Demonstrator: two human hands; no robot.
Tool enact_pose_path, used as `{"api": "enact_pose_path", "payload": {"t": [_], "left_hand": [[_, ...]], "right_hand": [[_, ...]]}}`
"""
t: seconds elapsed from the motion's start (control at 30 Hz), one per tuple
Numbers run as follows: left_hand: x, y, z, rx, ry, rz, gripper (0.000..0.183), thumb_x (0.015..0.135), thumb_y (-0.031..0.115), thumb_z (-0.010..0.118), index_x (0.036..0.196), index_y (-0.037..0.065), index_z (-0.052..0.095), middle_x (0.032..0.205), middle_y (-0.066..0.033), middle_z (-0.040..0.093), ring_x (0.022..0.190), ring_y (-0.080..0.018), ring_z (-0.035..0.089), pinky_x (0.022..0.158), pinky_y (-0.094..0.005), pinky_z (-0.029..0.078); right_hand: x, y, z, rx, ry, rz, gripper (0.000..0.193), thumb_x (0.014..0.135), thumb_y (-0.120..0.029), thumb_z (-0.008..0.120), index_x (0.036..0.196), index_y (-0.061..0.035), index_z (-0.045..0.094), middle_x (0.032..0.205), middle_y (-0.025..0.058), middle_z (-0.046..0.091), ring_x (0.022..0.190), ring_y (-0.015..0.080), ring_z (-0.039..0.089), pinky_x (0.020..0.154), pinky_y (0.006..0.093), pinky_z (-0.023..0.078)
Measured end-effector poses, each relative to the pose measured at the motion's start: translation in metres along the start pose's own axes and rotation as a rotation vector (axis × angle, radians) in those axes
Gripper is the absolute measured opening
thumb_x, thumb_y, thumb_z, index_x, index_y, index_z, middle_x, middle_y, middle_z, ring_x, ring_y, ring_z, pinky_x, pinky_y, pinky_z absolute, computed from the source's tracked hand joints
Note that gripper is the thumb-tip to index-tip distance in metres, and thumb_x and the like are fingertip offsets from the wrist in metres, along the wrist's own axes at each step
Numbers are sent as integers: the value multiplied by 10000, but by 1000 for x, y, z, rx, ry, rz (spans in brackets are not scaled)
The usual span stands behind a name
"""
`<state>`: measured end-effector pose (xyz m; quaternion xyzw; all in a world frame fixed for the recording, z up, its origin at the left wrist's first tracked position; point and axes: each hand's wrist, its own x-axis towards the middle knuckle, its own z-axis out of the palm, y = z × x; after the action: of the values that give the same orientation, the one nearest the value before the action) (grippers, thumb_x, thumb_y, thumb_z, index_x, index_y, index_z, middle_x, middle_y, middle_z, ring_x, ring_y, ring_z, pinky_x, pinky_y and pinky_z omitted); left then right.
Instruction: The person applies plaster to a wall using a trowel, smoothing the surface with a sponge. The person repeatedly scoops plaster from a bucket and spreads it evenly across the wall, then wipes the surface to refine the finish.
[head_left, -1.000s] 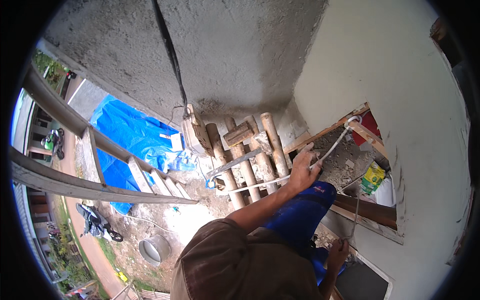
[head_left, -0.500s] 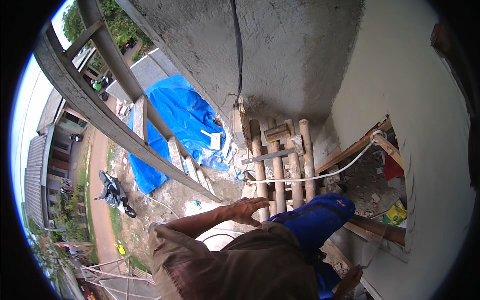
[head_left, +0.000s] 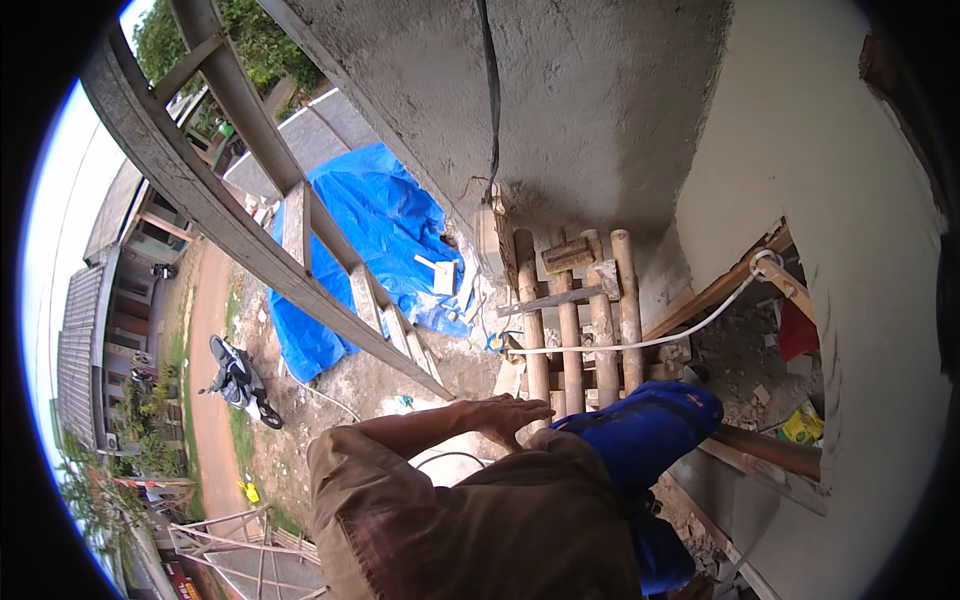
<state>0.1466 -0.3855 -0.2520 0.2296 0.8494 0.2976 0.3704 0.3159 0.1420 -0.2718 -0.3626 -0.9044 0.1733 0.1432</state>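
Left hand [head_left: 508, 414] fingers extended, seemingly empty; right hand [head_left: 697, 589], cannot tell; slack white hose [head_left: 640, 345], left hand's two o'clock, could snag the knee [head_left: 685, 405].

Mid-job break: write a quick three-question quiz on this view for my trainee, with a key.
1. True or false: the left hand is gripping the white cord.
2. What colour is the tarp on the ground? A) orange B) blue C) green
3. Count: how many round wooden poles does the cord cross?

Key: 1. False, the hand is apart from the cord. 2. B. 3. Four.
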Motion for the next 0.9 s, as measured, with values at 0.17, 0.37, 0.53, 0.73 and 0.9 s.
{"api": "enact_pose_path", "payload": {"t": [0.17,0.37,0.53,0.73,0.9], "left_hand": [[-3,-1,7,-70,-76,-9,1004,715,484,776,1468,69,257,1492,-178,316,1360,-366,353,1084,-498,342],[32,-20,-24,183,-224,-29,958,729,509,763,1472,150,276,1510,-143,316,1374,-328,355,1070,-531,330],[89,8,-63,199,85,162,630,827,329,728,1298,-23,503,1292,-222,555,1222,-360,525,1024,-436,423],[188,120,-77,200,42,411,485,904,196,634,1285,-75,502,1261,-239,566,1160,-359,556,994,-426,429],[208,186,-71,352,-77,444,521,910,257,602,1305,-63,486,1295,-240,543,1217,-355,522,1038,-431,386]], "right_hand": [[-29,55,-4,5,99,30,340,926,-232,598,1103,58,604,870,147,627,744,224,593,659,365,489],[-94,35,-13,284,128,346,265,916,-191,632,1012,55,602,816,154,633,679,224,554,628,348,458],[-98,-17,-41,385,285,518,227,876,-177,643,928,37,586,791,108,622,711,137,542,673,289,456],[-195,2,-24,48,418,979,393,858,-334,653,1093,-23,607,1015,207,654,940,384,632,823,429,492],[-219,0,-2,-27,175,1159,389,836,-370,613,1130,-116,628,1095,160,601,1038,353,591,879,459,482]]}}
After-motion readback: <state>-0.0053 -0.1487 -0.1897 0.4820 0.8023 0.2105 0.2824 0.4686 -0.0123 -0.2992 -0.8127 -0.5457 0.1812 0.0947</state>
